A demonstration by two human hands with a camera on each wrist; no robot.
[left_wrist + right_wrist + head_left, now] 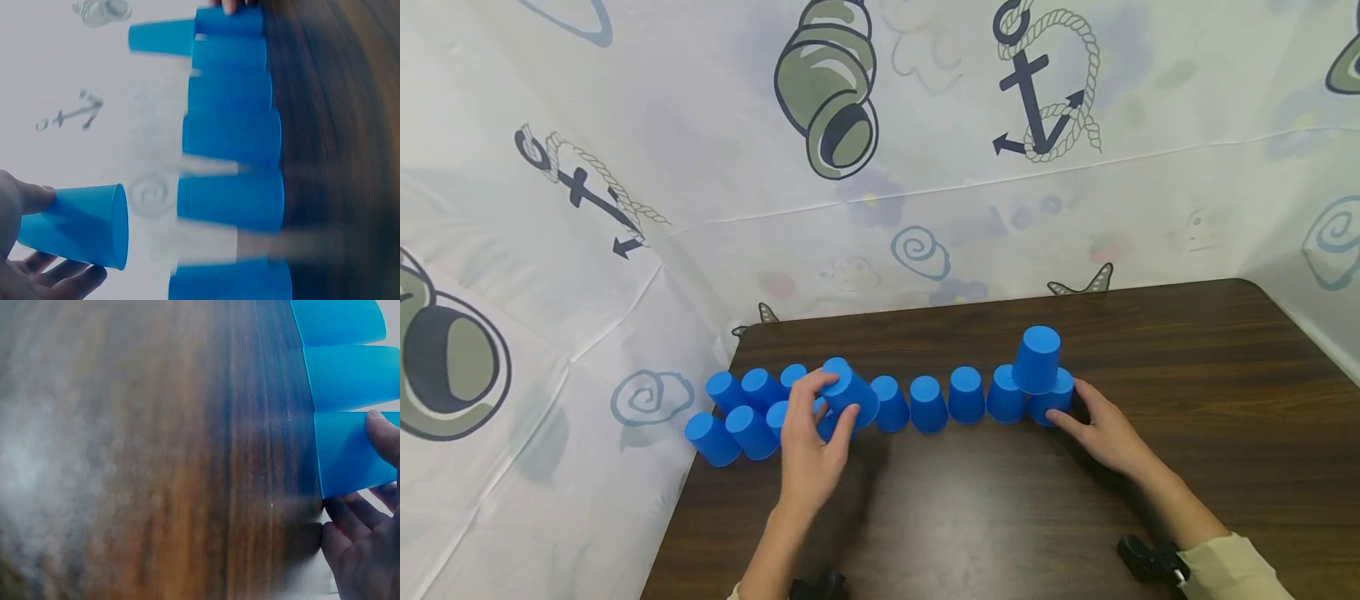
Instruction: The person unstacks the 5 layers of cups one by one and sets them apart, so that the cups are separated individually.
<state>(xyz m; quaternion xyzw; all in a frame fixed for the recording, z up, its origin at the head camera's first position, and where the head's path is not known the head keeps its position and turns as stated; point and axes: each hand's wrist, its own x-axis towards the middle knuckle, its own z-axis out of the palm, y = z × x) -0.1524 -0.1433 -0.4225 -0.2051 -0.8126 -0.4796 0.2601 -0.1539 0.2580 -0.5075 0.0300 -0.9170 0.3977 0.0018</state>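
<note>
In the head view my left hand [811, 458] grips an upside-down blue plastic cup [852, 395], thumb on one side and fingers on the other. The left wrist view shows this held cup [81, 225] raised beside the row, touching none of it. At the row's right end, my right hand [1111, 433] holds the end cup [1051, 406] between thumb and fingers. That end cup [347, 453] stands mouth-down on the table in the right wrist view. One more blue cup [1037, 361] sits upside down on top, over the last two cups of the row.
Several upturned blue cups [928, 406] form a line across the dark wooden table [970, 517]. More cups [711, 439] cluster at its left end, partly hidden by my left hand. A patterned white cloth [715, 267] hangs behind and to the left.
</note>
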